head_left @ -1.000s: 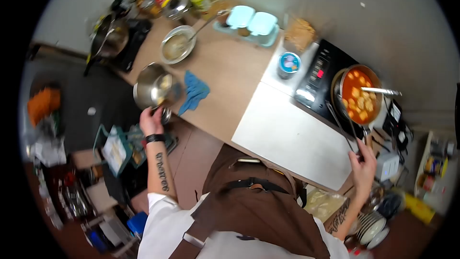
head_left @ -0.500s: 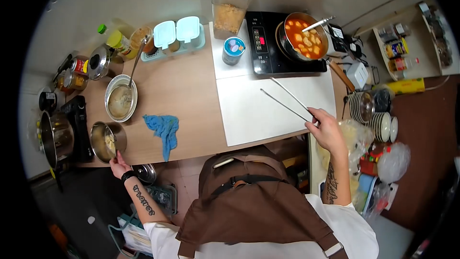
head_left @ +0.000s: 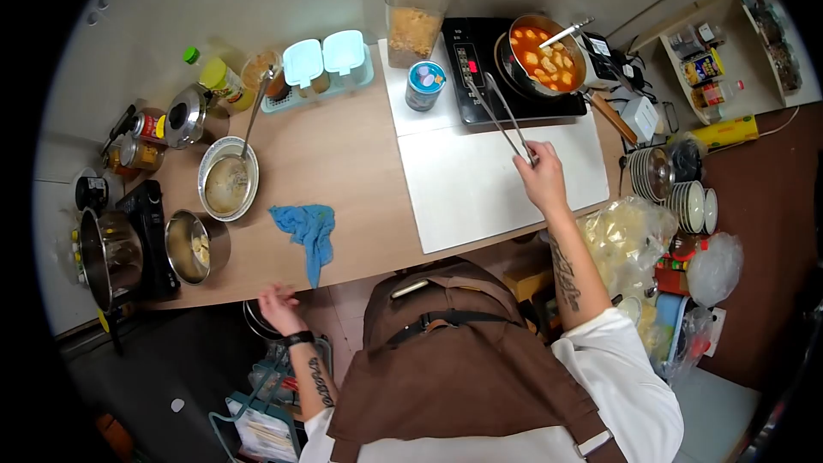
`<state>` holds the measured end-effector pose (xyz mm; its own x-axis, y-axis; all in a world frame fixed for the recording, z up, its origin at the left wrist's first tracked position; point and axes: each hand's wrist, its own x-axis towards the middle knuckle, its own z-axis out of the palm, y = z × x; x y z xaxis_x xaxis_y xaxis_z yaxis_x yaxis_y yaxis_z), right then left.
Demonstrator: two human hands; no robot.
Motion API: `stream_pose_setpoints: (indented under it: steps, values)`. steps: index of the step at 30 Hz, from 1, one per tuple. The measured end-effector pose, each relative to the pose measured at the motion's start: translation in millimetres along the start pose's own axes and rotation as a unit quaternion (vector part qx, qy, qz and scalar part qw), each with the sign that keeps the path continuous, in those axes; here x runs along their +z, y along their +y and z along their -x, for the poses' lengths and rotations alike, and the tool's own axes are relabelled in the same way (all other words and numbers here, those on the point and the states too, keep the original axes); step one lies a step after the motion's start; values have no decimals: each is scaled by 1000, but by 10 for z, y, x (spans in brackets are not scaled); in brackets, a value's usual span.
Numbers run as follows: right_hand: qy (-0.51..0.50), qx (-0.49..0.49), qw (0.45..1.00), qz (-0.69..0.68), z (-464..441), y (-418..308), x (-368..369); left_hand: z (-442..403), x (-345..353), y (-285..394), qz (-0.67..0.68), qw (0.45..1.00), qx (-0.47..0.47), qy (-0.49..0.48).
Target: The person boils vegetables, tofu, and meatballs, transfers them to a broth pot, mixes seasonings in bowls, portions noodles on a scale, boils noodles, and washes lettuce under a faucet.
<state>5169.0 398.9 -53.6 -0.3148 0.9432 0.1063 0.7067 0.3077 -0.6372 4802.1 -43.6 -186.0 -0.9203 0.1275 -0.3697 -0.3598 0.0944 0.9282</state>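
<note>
My right hand point(head_left: 542, 173) is closed on metal tongs point(head_left: 504, 118), whose parted tips lie over the front of the black induction cooker point(head_left: 465, 77). On that cooker stands a pan point(head_left: 545, 53) of red sauce with pale chunks and a metal-handled utensil in it; its wooden handle points toward the lower right. My left hand point(head_left: 279, 307) is empty, fingers apart, just off the front edge of the wooden counter. Nearest to it are a blue cloth point(head_left: 307, 233) and, to the left, a steel pot point(head_left: 195, 247) with pale pieces inside.
A white board point(head_left: 480, 184) lies before the cooker, a blue-lidded can point(head_left: 424, 86) beside it. Further left are a bowl point(head_left: 230, 184) with a ladle, lidded turquoise containers point(head_left: 324, 64), jars and a large pot point(head_left: 116, 257). Stacked plates point(head_left: 686, 206) stand at the right.
My left hand has let go of the steel pot, now standing on the counter, and moved right. My right hand has carried the tongs up and left, toward the cooker.
</note>
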Motion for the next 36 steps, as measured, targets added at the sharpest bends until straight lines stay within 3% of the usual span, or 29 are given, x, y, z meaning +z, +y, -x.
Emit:
stream_pose_setpoints:
  steps: [4, 7, 10, 15, 17, 20, 23, 24, 25, 27, 29, 30, 31, 34, 36]
  values:
    - [-46, -39, 997, -56, -277, -486, 298, 530, 189, -58, -91, 989, 17, -112]
    - [-16, -193, 981, -10, -687, -618, 655, 800, 291, -38, -115, 979, -3, -170]
    - [-15, -248, 967, 65, -1170, -776, 876, 944, 294, -24, -147, 966, -4, -211]
    - [-60, -229, 963, 125, -1470, -834, 1061, 997, 105, -149, -156, 965, -42, -207]
    - [-72, -223, 961, 146, -1465, -861, 1034, 1013, 51, -183, -161, 965, -58, -199]
    - [-3, -251, 963, 100, -1246, -941, 848, 973, 46, -169, -158, 963, -50, -210]
    - [1, -297, 955, 17, -444, -792, 621, 918, 157, -100, -175, 952, -41, -247]
    - [-115, -181, 977, -7, 86, -820, 490, 889, 199, -136, -156, 950, -35, -269]
    - [-296, -115, 948, -25, 429, -810, 274, 886, 273, -114, -172, 939, -45, -293]
    - [-476, -49, 878, 13, 1165, -611, 40, 897, 385, -238, -172, 922, -55, -341]
    - [-508, 103, 851, -84, 1925, -104, -44, 972, 579, -180, -212, 889, -64, -401]
    - [-480, 135, 853, -154, 2171, 51, -186, 1013, 633, -226, -190, 884, -83, -420]
    - [-452, 159, 849, -221, 2339, 216, -368, 1109, 760, -128, -230, 865, -66, -441]
    - [-440, 184, 857, -196, 2745, 490, -840, 1090, 883, -229, -303, 813, -4, -498]
    - [-501, 174, 829, -174, 2574, 620, -1205, 1081, 1025, -470, -307, 792, 63, -524]
